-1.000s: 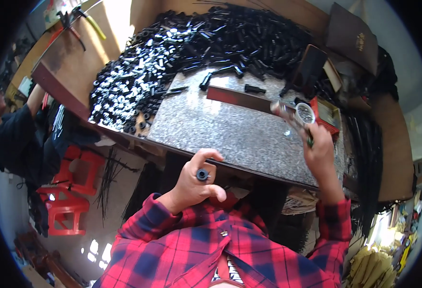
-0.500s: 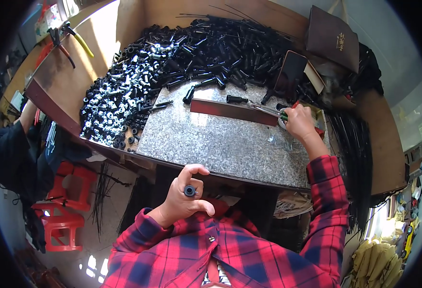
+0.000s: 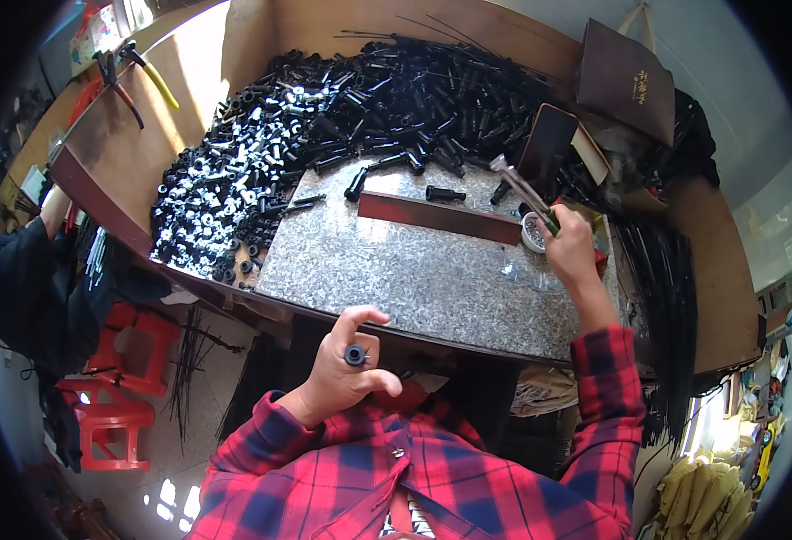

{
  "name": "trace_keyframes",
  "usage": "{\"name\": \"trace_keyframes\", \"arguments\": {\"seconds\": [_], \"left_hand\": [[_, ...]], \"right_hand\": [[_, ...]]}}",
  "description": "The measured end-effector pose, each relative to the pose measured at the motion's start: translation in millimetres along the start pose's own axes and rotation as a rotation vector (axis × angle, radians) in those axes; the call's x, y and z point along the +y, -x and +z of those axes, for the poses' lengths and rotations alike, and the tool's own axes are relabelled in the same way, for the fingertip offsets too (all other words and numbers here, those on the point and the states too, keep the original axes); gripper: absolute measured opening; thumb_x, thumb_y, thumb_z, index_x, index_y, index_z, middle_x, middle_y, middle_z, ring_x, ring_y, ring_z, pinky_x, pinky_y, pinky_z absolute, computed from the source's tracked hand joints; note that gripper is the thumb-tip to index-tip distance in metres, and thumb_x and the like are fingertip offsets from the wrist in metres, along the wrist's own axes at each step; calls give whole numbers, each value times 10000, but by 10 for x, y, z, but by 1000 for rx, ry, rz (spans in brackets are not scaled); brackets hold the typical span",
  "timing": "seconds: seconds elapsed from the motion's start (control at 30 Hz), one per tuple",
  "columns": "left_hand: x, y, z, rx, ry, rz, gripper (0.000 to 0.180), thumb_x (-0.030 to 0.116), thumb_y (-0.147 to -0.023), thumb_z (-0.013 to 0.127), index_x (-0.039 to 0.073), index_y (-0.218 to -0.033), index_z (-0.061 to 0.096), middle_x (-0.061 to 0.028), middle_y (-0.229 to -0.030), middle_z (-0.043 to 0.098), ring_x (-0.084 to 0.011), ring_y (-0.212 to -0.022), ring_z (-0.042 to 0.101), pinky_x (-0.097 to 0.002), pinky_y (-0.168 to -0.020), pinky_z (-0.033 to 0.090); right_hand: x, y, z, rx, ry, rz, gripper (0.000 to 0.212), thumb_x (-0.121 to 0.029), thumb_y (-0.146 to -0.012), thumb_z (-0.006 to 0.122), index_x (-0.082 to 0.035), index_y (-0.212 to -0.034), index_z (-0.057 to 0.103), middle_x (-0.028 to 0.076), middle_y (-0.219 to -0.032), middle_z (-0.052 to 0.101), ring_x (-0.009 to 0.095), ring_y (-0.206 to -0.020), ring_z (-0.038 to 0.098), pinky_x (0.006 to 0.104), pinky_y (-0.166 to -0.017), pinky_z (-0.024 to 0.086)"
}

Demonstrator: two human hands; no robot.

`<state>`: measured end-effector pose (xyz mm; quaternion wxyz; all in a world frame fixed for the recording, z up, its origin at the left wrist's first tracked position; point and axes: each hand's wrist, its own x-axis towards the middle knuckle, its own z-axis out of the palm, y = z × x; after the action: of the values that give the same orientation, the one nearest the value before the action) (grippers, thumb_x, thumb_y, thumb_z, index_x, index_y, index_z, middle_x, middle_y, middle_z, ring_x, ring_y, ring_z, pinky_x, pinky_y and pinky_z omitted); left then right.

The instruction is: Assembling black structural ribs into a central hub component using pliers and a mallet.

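Observation:
My left hand (image 3: 343, 367) is held in front of my chest, just off the worktop's near edge. Its lower fingers curl round a black tubular part (image 3: 354, 355), while thumb and forefinger stand apart with nothing between them. My right hand (image 3: 571, 243) grips pliers (image 3: 529, 193) with long metal jaws, pointing up and left over the back right of the worktop (image 3: 396, 274). Close beside that hand, partly covered by it, is a small round white tub (image 3: 532, 232) of tiny pieces. A single black tubular fitting (image 3: 445, 193) lies behind a dark red bar (image 3: 438, 219).
Black fittings (image 3: 414, 108) are heaped along the back, with short black pieces (image 3: 225, 193) at left. A phone (image 3: 549, 135) leans at back right before a brown bag (image 3: 625, 76). Black rods (image 3: 666, 288) hang at right. Another person's dark sleeve (image 3: 27, 279) shows at far left.
The pliers have swung up and away from the black fitting behind the bar; my right hand has shifted slightly down and right, uncovering more of the white tub. My left hand has hardly moved.

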<state>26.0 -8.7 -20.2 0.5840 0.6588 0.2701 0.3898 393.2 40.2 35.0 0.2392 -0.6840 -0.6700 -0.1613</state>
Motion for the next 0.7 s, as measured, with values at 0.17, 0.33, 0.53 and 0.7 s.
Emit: {"name": "trace_keyframes", "arguments": {"seconds": [0.17, 0.33, 0.53, 0.7], "left_hand": [[37, -43, 63, 20, -27, 39, 824, 322, -630, 849, 31, -1225, 359, 63, -526, 400, -18, -487, 370, -192, -464, 240], [83, -61, 121, 9, -20, 4, 897, 367, -601, 850, 26, -1253, 336, 54, -552, 453, -14, -524, 416, -182, -480, 276], [94, -36, 112, 15, -16, 23, 931, 399, -575, 858, 42, -1258, 336, -58, -727, 649, -87, -728, 616, -213, -624, 459], [39, -22, 104, 1, 26, 64, 900, 361, -597, 883, 52, -1248, 345, -119, -791, 685, -142, -794, 670, -253, -682, 502]], "right_hand": [[-1179, 469, -228, -211, -1147, 267, 69, -8, -870, 579, -17, -806, 555, 23, -749, 537, 101, -719, 538, 254, -623, 447], [-1804, 919, -211, -244, -1229, 24, 93, 32, -783, 649, -10, -843, 591, 107, -853, 588, 193, -791, 581, 312, -669, 470], [-1994, 1038, -90, -255, -1341, 19, 114, 21, -774, 678, -27, -851, 609, 113, -845, 604, 211, -790, 589, 328, -683, 472], [-2022, 1026, -49, -174, -1411, 11, 92, 8, -787, 689, -37, -853, 643, 63, -801, 626, 152, -795, 578, 292, -714, 452]]}}
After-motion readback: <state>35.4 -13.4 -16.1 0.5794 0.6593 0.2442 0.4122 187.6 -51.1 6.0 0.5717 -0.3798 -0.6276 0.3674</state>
